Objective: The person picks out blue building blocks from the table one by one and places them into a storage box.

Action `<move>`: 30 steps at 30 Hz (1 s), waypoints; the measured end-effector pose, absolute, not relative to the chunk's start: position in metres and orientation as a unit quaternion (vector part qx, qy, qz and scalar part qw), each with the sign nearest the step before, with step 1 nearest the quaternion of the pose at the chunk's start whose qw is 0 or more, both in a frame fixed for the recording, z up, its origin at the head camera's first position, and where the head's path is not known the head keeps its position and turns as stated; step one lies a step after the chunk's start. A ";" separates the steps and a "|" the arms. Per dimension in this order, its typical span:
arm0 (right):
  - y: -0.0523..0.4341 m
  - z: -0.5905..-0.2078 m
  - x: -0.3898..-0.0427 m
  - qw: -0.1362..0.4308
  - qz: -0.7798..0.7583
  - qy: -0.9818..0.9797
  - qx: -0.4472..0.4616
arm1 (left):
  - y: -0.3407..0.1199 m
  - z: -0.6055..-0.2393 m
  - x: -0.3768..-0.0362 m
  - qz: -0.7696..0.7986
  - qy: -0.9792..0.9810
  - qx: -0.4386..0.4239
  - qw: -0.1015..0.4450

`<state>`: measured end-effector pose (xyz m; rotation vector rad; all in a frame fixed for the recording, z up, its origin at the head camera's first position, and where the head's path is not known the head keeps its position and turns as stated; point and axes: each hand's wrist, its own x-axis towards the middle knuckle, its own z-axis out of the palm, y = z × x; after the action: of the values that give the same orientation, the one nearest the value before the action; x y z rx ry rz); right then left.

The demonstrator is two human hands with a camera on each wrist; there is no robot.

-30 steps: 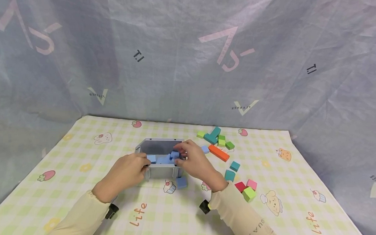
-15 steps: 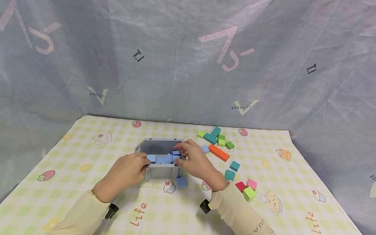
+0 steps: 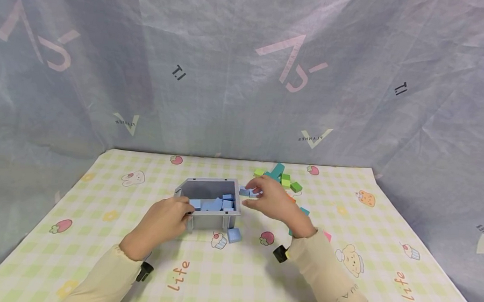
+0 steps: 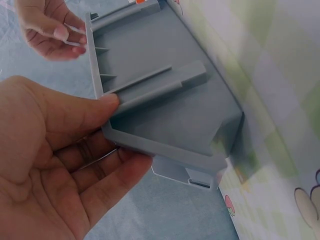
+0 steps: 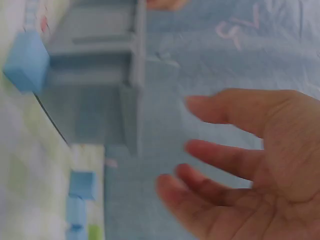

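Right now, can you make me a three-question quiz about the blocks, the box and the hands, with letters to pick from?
1. Where is the loose light blue block?
A. on the cloth in front of the grey box
B. on top of the box
C. in the left hand

2. What colour are the blocks inside the box?
A. red
B. light blue
C. green

3. What is the left hand doing?
A. waving in the air
B. lying flat on the cloth
C. holding the box

Answers: 1 A, it lies by the box's front wall. 2 B, only blue ones show inside. 3 C, its fingers grip the wall.
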<state>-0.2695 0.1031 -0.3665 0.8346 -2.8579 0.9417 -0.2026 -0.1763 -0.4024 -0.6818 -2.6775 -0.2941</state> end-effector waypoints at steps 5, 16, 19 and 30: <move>0.117 -0.362 -0.268 -0.077 0.240 -0.935 0.252 | -0.176 -0.402 -0.203 -0.106 -0.947 -0.243 0.183; 0.093 -0.398 -0.254 -0.219 0.195 -0.928 0.231 | -0.174 -0.402 -0.201 -0.106 -0.953 -0.231 0.166; 0.083 -0.407 -0.250 -0.199 0.190 -0.933 0.234 | -0.174 -0.402 -0.200 -0.107 -0.954 -0.228 0.163; 0.071 -0.421 -0.248 -0.169 0.226 -0.935 0.214 | -0.174 -0.401 -0.200 -0.106 -0.953 -0.232 0.162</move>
<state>-0.2480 0.0706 -0.4212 0.7567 -3.3021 0.7988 -0.2001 -0.1739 -0.4013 -0.6612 -2.7217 -0.3012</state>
